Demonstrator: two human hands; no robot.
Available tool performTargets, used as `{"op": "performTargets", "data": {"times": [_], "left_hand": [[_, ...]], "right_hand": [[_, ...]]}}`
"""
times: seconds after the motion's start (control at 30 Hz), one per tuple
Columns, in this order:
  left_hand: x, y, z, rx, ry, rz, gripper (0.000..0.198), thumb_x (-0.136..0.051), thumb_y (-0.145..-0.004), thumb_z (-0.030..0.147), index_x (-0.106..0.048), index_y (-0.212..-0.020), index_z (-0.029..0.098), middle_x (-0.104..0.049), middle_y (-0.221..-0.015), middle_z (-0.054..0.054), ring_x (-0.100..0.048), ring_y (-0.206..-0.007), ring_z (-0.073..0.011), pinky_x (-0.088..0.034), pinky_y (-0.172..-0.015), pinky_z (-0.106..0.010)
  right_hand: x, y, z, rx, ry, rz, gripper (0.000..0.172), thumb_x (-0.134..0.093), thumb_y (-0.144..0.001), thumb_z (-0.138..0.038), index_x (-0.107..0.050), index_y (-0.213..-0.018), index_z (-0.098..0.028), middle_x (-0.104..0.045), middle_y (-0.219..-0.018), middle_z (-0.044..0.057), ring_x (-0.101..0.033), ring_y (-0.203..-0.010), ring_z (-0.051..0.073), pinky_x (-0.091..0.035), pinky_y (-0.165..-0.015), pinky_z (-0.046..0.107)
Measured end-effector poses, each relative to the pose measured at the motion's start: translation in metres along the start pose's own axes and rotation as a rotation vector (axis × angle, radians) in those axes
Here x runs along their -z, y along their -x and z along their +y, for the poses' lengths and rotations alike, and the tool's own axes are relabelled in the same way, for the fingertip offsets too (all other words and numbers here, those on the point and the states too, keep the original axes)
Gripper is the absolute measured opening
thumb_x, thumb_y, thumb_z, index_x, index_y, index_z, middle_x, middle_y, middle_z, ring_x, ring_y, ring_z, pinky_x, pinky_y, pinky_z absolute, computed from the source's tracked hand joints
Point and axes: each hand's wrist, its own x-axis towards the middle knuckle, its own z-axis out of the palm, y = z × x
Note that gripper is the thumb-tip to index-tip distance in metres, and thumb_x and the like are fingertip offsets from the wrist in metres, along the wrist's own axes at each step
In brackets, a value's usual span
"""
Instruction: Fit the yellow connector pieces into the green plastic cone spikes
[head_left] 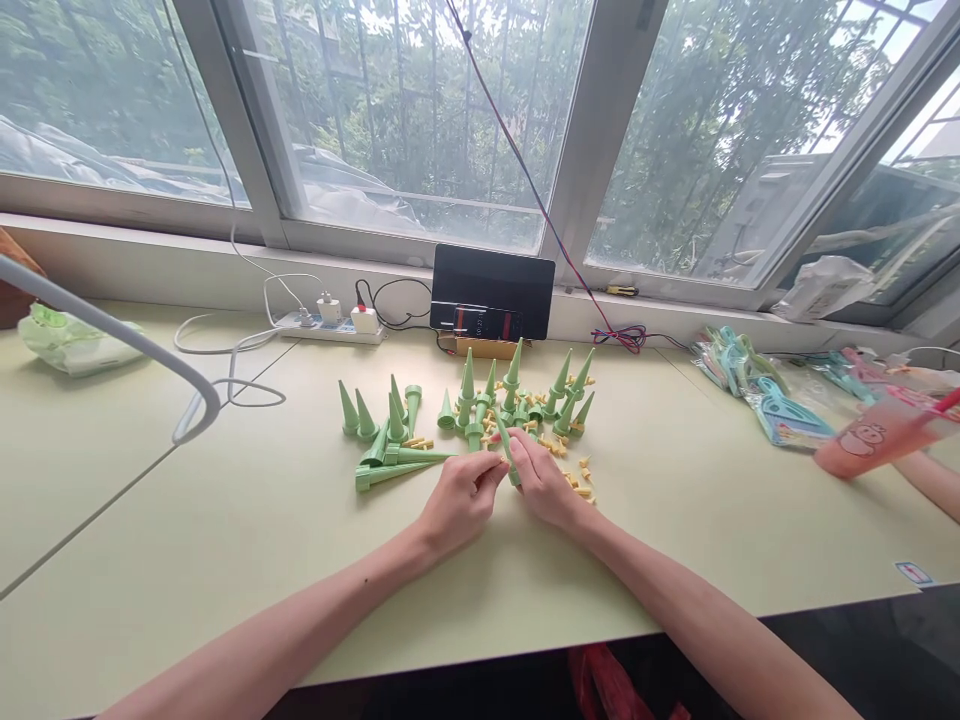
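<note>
My right hand [541, 482] is wrapped round a green plastic cone spike [503, 436], its pointed end tilted up and away. Beside it, my left hand [466, 497] is closed in a pinch against the lower part of that spike; whatever lies between its fingertips is too small to make out. Just beyond my hands stand several green cones [512, 375], mixed with small yellow plastic pieces [585, 466]. More green cones [405, 473] lie on their sides left of my left hand, with a few upright cones [349, 410] behind them.
A dark tablet [493, 285] leans at the window sill, with a phone [487, 324] before it. A power strip [330, 328] with cables sits back left. A grey curved bar [135, 335] crosses the left. Bagged items [787, 412], a pink cup [877, 432] and another person's arm [930, 482] are right.
</note>
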Motion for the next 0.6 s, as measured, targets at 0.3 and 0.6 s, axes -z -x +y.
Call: {"op": "performTargets", "data": {"times": [0.3, 0.6], "left_hand": [[0.0056, -0.0032, 0.0089, 0.530, 0.632, -0.215, 0.042, -0.061, -0.085, 0.054, -0.050, -0.068, 0.018, -0.037, -0.048, 0.008, -0.027, -0.032, -0.0044, -0.022, -0.032, -0.020], [0.0037, -0.0028, 0.0111, 0.439, 0.503, -0.149, 0.041, -0.057, -0.088, 0.051, -0.052, -0.067, 0.017, -0.036, -0.040, 0.009, -0.029, -0.030, -0.0042, -0.024, -0.034, -0.019]], "right_hand": [[0.0001, -0.0012, 0.0003, 0.028, -0.074, -0.018, 0.032, -0.027, -0.106, -0.033, -0.054, -0.110, -0.018, -0.053, -0.072, 0.001, -0.052, -0.066, 0.017, -0.045, -0.067, 0.029], [-0.0001, -0.0011, 0.0006, 0.029, -0.069, -0.002, 0.032, -0.027, -0.106, -0.036, -0.055, -0.108, -0.020, -0.053, -0.071, 0.002, -0.052, -0.063, 0.018, -0.046, -0.065, 0.032]]}}
